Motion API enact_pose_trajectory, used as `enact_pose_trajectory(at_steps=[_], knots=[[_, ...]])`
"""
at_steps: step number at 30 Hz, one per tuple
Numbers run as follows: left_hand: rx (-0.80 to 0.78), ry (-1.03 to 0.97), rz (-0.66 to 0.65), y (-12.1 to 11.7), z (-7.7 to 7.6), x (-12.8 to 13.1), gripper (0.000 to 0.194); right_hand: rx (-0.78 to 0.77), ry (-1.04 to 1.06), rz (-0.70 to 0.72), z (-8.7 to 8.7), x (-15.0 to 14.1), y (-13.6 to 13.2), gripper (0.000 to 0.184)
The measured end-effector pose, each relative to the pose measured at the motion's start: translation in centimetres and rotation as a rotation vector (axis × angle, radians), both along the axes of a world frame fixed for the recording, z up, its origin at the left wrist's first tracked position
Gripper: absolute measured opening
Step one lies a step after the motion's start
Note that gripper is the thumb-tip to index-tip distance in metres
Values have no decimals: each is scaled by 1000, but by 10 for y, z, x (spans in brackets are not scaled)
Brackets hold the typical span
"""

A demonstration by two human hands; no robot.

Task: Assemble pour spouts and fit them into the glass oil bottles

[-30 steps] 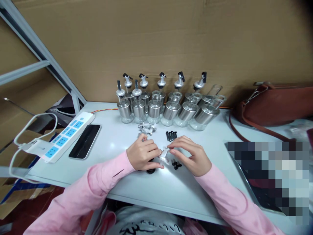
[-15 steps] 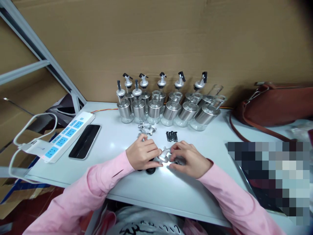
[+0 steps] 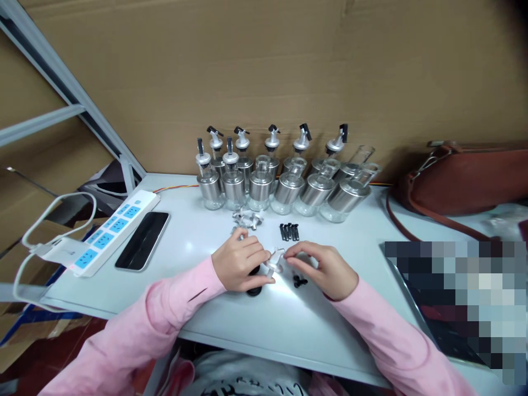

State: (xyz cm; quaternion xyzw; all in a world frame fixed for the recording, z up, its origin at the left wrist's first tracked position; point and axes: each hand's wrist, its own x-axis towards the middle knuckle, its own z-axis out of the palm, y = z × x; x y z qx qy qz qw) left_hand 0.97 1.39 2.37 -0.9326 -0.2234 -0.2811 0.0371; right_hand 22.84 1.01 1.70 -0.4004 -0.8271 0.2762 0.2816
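Note:
My left hand (image 3: 242,261) grips a silver pourer spout (image 3: 273,265) between thumb and fingers, low over the table. The fingertips of my right hand (image 3: 324,267) are pinched at the spout's upper end; whether a small part is between them is hidden. Below my right hand lie small black pieces (image 3: 300,281). Round black stoppers (image 3: 254,289) are partly covered by my left hand. Beyond my hands are a heap of silver pourer spouts (image 3: 247,218) and a row of black flip levers (image 3: 289,231).
Glass bottles with steel bands (image 3: 260,188) stand in two rows at the back, several with pourers fitted. To the left lie a phone (image 3: 143,241) and a power strip (image 3: 119,228). A brown bag (image 3: 466,179) sits at right, behind a blurred dark flat object (image 3: 412,291).
My right hand's fingers have drawn together at the spout's tip, and the small black pieces below it show more clearly. My left hand keeps its hold on the spout.

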Motion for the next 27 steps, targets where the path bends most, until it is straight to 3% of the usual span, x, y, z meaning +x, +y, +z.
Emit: enact_pose_trajectory(at_steps=[4,13,21,27], knots=[[-48,-4,-3,-1,1,1,39,-32,146,-117,9,-2,-3,16],[-33,-24,-14,-2,1,2,35,-144,531,-92,5,-11,-6,22],[-4,-42,3,-3,2,3,28,-92,506,-94,7,-9,-4,10],[27,-42,15,-2,2,3,27,-99,424,-147,8,-11,-5,14]])
